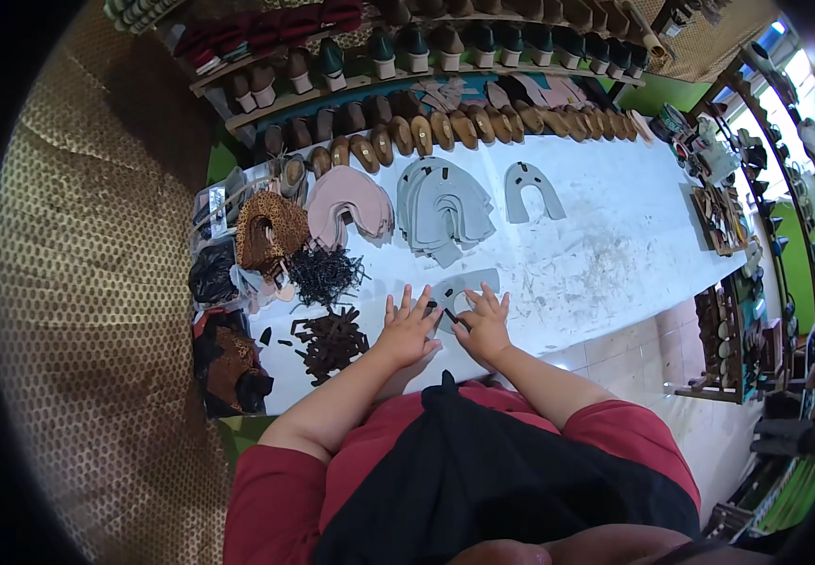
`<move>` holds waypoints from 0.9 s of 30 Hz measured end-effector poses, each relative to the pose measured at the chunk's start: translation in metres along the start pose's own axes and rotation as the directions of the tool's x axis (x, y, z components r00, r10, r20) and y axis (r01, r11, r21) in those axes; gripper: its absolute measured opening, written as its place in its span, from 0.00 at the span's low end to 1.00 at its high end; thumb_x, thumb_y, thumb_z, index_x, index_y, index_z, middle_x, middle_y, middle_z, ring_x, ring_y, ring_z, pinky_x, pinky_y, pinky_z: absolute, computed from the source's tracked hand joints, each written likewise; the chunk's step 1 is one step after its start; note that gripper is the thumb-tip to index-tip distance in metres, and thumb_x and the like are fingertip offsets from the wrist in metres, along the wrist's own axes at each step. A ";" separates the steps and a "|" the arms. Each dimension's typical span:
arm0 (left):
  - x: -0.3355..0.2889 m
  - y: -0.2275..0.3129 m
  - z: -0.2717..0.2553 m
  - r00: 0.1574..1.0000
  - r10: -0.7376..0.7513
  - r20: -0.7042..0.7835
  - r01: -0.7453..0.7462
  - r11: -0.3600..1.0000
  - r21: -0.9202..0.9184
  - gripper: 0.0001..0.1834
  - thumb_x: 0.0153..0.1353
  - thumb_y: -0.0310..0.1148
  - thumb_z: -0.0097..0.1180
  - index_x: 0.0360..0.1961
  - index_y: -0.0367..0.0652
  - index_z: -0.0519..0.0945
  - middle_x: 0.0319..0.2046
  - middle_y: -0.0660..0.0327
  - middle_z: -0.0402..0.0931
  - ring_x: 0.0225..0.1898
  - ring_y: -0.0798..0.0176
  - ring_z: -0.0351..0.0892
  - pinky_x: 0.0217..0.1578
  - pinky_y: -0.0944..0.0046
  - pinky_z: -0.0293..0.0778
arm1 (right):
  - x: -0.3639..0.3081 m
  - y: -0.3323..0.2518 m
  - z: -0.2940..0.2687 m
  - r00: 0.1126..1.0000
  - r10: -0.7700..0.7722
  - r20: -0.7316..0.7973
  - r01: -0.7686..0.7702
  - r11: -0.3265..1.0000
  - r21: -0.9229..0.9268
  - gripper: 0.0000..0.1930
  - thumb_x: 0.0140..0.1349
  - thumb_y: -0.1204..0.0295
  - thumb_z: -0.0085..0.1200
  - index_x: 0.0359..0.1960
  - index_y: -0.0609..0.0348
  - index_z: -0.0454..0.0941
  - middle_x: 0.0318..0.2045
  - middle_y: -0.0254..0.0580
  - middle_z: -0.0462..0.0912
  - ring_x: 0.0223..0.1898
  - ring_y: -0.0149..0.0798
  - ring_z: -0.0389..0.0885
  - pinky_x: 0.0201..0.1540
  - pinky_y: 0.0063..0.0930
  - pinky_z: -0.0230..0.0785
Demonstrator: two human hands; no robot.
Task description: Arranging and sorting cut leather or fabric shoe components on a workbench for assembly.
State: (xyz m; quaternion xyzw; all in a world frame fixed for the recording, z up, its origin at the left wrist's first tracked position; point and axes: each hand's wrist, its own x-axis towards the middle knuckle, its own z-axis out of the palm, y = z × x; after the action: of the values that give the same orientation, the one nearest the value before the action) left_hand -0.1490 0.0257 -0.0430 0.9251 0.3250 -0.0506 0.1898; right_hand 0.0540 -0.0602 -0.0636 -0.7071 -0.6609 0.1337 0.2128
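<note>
A grey U-shaped shoe-upper piece (476,280) lies on the white table in front of me, partly covered by my hands. My left hand (410,330) rests at its left side with fingers spread. My right hand (485,327) lies over its right part, fingers also apart. Between the hands is a small dark strip (450,315), close to my right thumb; whether the thumb touches it I cannot tell. Farther away are a stack of grey U-shaped pieces (417,209) and a single grey one (519,200) with small black tabs on it.
At left are a pile of black strips (318,274), a pile of dark brown strips (334,341), pink U-shaped pieces (337,193) and leopard-print pieces (293,229). Wooden shoe lasts (440,129) line the back edge. A tool box (718,221) sits at the right end, near shoe racks.
</note>
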 end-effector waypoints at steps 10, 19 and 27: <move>0.012 0.005 0.002 0.998 -0.056 0.042 0.058 0.997 -0.046 0.38 0.59 0.57 0.60 0.70 0.62 0.69 0.79 0.52 0.30 0.77 0.32 0.24 0.69 0.26 0.29 | 0.001 0.002 0.007 0.997 -0.033 -0.073 0.037 0.998 0.058 0.05 0.52 0.64 0.67 0.26 0.47 0.85 0.66 0.40 0.69 0.74 0.54 0.51 0.69 0.79 0.33; 0.008 0.013 0.002 0.999 -0.027 0.026 0.028 0.999 -0.045 0.37 0.59 0.56 0.60 0.69 0.60 0.70 0.78 0.49 0.33 0.77 0.30 0.26 0.69 0.26 0.32 | 0.001 0.003 0.011 0.996 0.072 -0.059 -0.062 0.986 0.153 0.06 0.51 0.66 0.64 0.21 0.49 0.84 0.66 0.44 0.71 0.74 0.57 0.51 0.69 0.78 0.32; 0.006 0.014 0.007 1.000 0.022 -0.007 -0.022 0.999 0.036 0.40 0.57 0.56 0.62 0.70 0.56 0.69 0.79 0.52 0.35 0.77 0.34 0.30 0.70 0.28 0.30 | -0.005 0.007 0.003 0.998 -0.034 -0.053 0.040 0.993 0.111 0.08 0.55 0.64 0.63 0.36 0.44 0.87 0.69 0.46 0.65 0.75 0.58 0.49 0.68 0.80 0.33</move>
State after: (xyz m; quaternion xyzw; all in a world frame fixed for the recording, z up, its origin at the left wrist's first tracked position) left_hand -0.1359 0.0165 -0.0462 0.9321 0.3144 -0.0510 0.1727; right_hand 0.0585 -0.0649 -0.0704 -0.6849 -0.6598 0.1483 0.2712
